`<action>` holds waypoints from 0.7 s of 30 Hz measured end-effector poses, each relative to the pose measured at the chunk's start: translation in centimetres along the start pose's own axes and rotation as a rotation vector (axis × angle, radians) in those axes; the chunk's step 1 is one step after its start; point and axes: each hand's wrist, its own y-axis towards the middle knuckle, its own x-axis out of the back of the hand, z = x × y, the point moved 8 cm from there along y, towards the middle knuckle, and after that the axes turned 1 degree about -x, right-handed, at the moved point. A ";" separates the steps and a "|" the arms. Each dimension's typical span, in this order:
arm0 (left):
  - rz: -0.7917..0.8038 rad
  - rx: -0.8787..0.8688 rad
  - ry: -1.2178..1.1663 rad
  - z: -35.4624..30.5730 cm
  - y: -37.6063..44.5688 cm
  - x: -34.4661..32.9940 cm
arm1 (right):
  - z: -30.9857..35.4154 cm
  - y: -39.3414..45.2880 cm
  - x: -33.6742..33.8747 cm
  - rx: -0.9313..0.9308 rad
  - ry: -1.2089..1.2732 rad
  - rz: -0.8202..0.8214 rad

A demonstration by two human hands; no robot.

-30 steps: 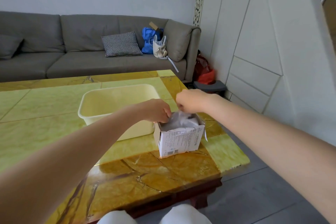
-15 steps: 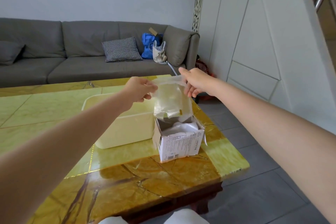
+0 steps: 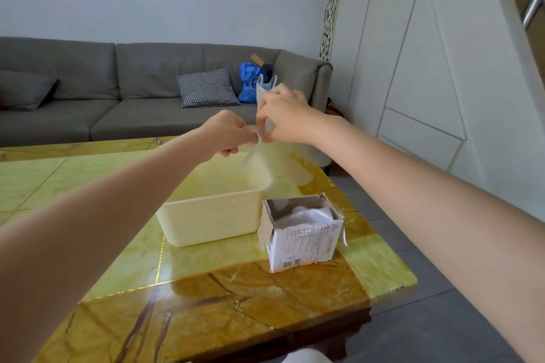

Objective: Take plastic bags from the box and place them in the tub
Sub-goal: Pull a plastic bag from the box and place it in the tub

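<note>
We see the bench (image 3: 206,259) tiled in glossy yellow-green squares with a veined amber-brown border, and on it a plain cream tub (image 3: 212,221) and a white box (image 3: 306,244) with small dark print and grey cardboard inside. We find a grey sofa (image 3: 88,91) far behind, carrying a black-and-white houndstooth cushion (image 3: 206,88) and a bright blue bag (image 3: 249,79), and the plastic bag (image 3: 259,162) is clear.

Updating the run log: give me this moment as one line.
left hand: pinches plastic bag | right hand: pinches it too | bag: above tub | box: open, bags inside
</note>
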 end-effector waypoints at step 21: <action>-0.029 0.156 -0.734 9.3 0.5 2.9 | -4.2 2.4 -1.8 -0.442 1.031 -0.405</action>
